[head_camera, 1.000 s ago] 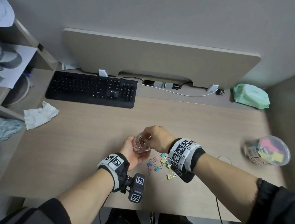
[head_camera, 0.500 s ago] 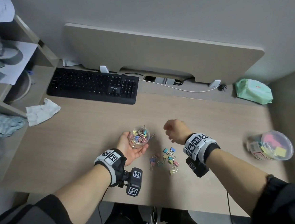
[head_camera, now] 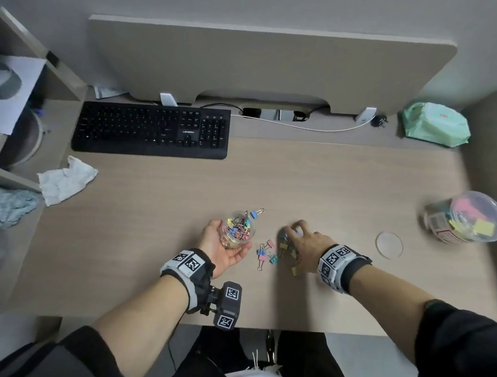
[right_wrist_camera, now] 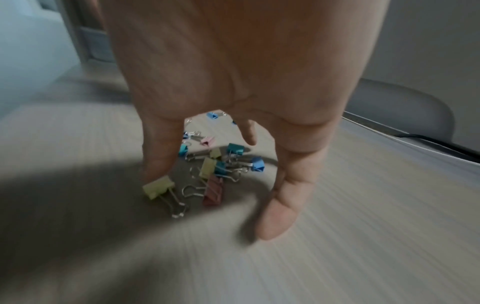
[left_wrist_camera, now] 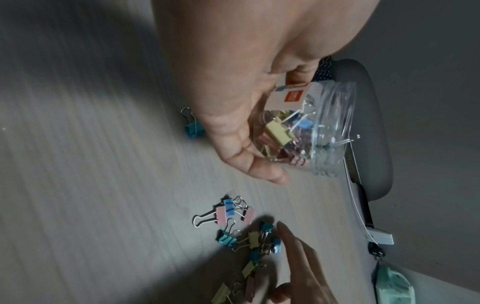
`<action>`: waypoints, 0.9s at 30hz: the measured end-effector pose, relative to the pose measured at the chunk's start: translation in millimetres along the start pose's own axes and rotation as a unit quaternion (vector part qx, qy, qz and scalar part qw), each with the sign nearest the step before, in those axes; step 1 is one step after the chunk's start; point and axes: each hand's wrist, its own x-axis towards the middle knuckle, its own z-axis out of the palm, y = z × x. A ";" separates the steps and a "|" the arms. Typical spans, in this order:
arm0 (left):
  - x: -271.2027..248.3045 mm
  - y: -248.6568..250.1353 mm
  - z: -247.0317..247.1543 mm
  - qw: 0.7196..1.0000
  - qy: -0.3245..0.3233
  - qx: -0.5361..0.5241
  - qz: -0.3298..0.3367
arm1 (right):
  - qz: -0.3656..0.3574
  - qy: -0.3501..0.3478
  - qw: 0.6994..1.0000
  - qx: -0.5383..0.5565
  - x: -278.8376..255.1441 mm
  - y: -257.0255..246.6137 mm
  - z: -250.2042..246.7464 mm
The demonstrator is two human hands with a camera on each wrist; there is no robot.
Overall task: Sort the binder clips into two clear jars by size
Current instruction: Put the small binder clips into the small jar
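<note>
My left hand grips a small clear jar partly filled with small coloured binder clips; the jar lies tilted in my palm, mouth toward the desk's back. A blue clip sticks out at its rim. Several loose small clips lie on the desk just right of that hand. My right hand hovers over the right part of this pile, fingers spread downward and holding nothing. A larger clear jar with bigger clips lies on its side at the far right.
A round clear lid lies between my right wrist and the large jar. A black keyboard and a crumpled tissue sit at the back left, a green wipes pack at the back right. Shelves stand on the left.
My right hand left the small jar's mouth, swung right and came down onto the loose clips. The left hand kept hold of the small jar.
</note>
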 end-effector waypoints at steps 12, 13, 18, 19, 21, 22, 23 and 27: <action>5.3 -6.4 -12.3 1.000 0.016 0.000 0.000 | -0.041 0.060 0.997 0.036 13.5 -10.1 5.2; 5.4 -6.4 -12.6 1.000 0.018 0.000 0.000 | -0.044 0.059 0.996 0.048 15.7 -11.0 4.8; 3.9 -5.8 -11.6 1.000 0.023 -0.001 0.002 | -0.037 0.070 0.993 0.084 21.0 -14.2 2.4; 4.1 -5.8 -11.5 1.000 0.023 0.000 0.002 | -0.032 0.072 0.993 0.088 21.5 -15.0 2.4; 5.1 -6.0 -11.3 1.000 0.024 0.002 0.001 | -0.025 0.073 0.993 0.095 23.4 -15.2 3.2; 5.8 -6.4 -11.1 1.000 0.025 0.002 0.001 | -0.019 0.075 0.992 0.098 24.4 -14.1 3.6; 6.4 -6.8 -10.9 1.000 0.025 0.003 0.000 | -0.014 0.078 0.992 0.100 25.3 -12.9 3.5; 9.5 -7.3 -11.0 1.000 0.026 0.006 -0.004 | 0.004 0.078 0.990 0.119 26.7 -7.8 0.9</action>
